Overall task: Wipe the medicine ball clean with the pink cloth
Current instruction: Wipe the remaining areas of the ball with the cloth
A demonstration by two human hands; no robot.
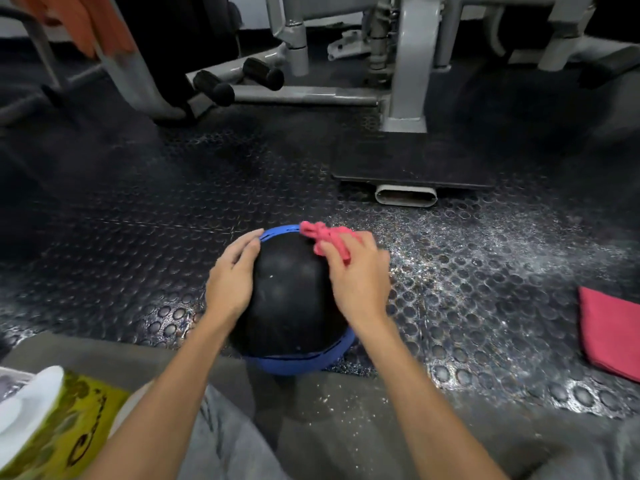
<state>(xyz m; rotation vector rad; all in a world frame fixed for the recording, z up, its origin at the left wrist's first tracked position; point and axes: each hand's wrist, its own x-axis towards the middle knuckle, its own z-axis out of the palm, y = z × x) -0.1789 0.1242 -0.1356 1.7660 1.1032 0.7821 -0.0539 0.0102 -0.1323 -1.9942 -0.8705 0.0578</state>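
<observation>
Resting on studded floor (pixel 485 271): medicine ball (pixel 291 292) | left hand (pixel 232 282) fingers together, flat on its left side | right hand (pixel 360 278) fingers clamped on pink cloth (pixel 329 239) at its upper right

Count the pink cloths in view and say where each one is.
2. One pink cloth is bunched in the right hand against the far top of the medicine ball. A folded pink cloth lies on the floor at the right edge, partly cut off. More may lie unseen.
</observation>
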